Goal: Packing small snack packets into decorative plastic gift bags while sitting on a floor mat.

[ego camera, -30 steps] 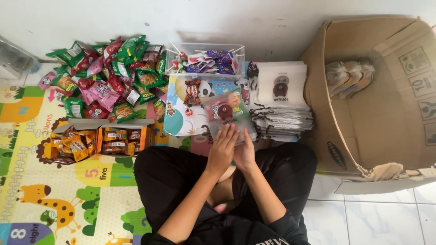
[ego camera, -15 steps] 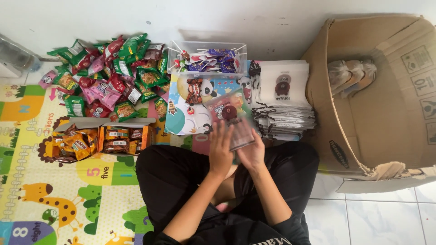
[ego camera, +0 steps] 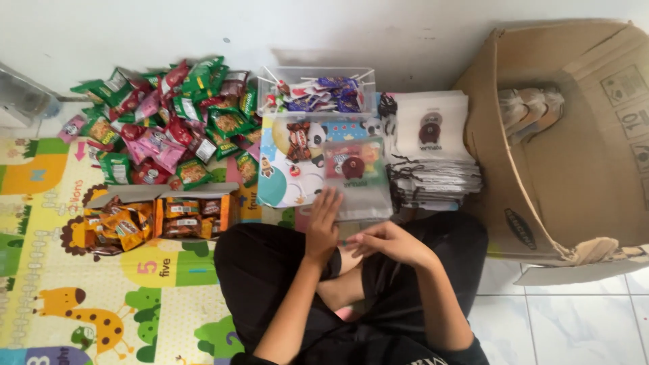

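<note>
Far left of the hands lies a heap of green, red and pink snack packets (ego camera: 169,122), with an open cardboard box of orange wrapped snacks (ego camera: 162,215) nearer. The left hand (ego camera: 323,226) rests flat, fingers spread, on the lower edge of a clear plastic goodie bag (ego camera: 357,177) just ahead. The right hand (ego camera: 387,242) is loosely curled; whether it holds anything, I cannot tell. Right stands a large brown cardboard carton (ego camera: 568,155).
</note>
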